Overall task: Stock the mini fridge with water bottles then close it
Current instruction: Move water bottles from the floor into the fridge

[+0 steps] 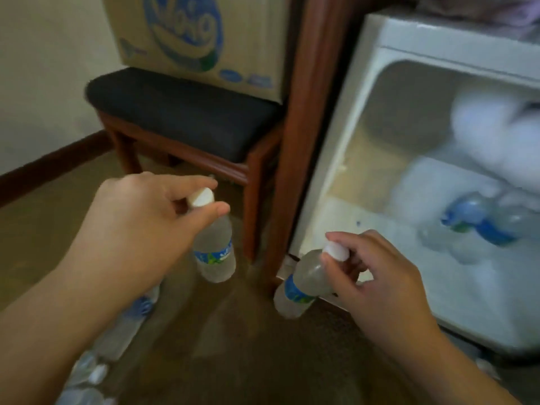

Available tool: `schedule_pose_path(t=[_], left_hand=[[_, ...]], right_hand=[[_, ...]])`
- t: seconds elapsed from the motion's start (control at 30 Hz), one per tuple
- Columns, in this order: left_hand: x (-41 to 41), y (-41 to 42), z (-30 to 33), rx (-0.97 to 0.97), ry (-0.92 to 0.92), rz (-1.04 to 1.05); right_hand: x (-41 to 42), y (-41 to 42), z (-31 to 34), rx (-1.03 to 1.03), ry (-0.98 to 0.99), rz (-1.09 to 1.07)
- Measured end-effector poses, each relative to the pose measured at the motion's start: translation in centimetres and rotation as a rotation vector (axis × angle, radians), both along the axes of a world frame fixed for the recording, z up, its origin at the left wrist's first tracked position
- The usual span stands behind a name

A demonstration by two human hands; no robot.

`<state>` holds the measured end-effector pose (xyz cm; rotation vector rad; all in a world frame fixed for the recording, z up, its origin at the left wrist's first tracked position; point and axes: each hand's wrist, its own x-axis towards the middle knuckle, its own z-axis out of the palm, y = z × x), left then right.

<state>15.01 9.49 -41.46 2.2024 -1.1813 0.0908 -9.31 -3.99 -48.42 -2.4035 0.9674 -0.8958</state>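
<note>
I hold one water bottle in each of my hands, both pinched at the neck just under the white cap, and the open mini fridge (pixel 362 118) is my landmark for everything here. My left hand (pixel 152 217) pinches the left bottle (pixel 216 252) between thumb and forefinger, well out from the fridge's left edge, in front of the chair (pixel 187 115); the bottle hangs nearly upright above the floor (pixel 233 346). My right hand (pixel 380 282) pinches the right bottle (pixel 301 285) just at the fridge's lower left corner, and this one tilts, its base swinging away from the fridge. I judge the step in hand to be carrying both bottles into the cavity, and to do it well I should bring the right one in first, since it is nearest the opening, lift its base over the bottom lip, and lay it beside the stocked bottles (pixel 479 220) deeper inside. A neck pinch lets a bottle swing, so I would move slowly. The bottles are small, clear, filled, with a blue and green label band round the middle. More spare bottles (pixel 96 363) lie on the floor far to the fridge's left, by my left forearm. The fridge interior is blurred and pale, so I cannot tell how much room remains.
</note>
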Motion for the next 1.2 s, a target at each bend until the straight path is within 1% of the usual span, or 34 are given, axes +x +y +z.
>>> schedule_pose_path(t=[0.13,0.27,0.33,0.43,0.57,0.77,0.9,1.07,1.2], left_hand=[[-4.3,-4.3,0.7,0.030,-0.056,-0.259],[-7.1,-8.0,1.1,-0.018,-0.023,-0.420],[-8.1,-9.8,1.0,-0.034,-0.007,-0.467],[-9.9,-12.0,1.0,-0.055,-0.001,-0.497],[-11.8,-13.9,1.0,-0.037,0.006,-0.537],[-13.0,-14.7,0.5,-0.031,0.026,-0.515],[-13.1,-14.6,0.2,-0.018,0.027,-0.507],[-12.9,-14.6,-0.1,0.014,0.051,-0.474],[-12.9,-14.7,0.2,-0.005,0.066,-0.472]], right_hand=[[-4.8,-3.8,0.5,-0.012,0.018,-0.190],[-8.2,-8.5,0.2,-0.059,0.058,-0.331],[-9.2,-11.1,-0.1,-0.090,0.074,-0.381],[-9.9,-14.5,-0.2,-0.124,0.067,-0.459],[-9.9,-17.8,-1.0,-0.163,-0.005,-0.517],[-9.4,-21.3,-3.0,-0.165,-0.025,-0.584],[-8.7,-22.6,-3.5,-0.228,-0.020,-0.621],[-8.1,-23.7,-3.4,-0.125,-0.079,-0.706],[-7.3,-24.3,-3.0,-0.109,-0.093,-0.748]])
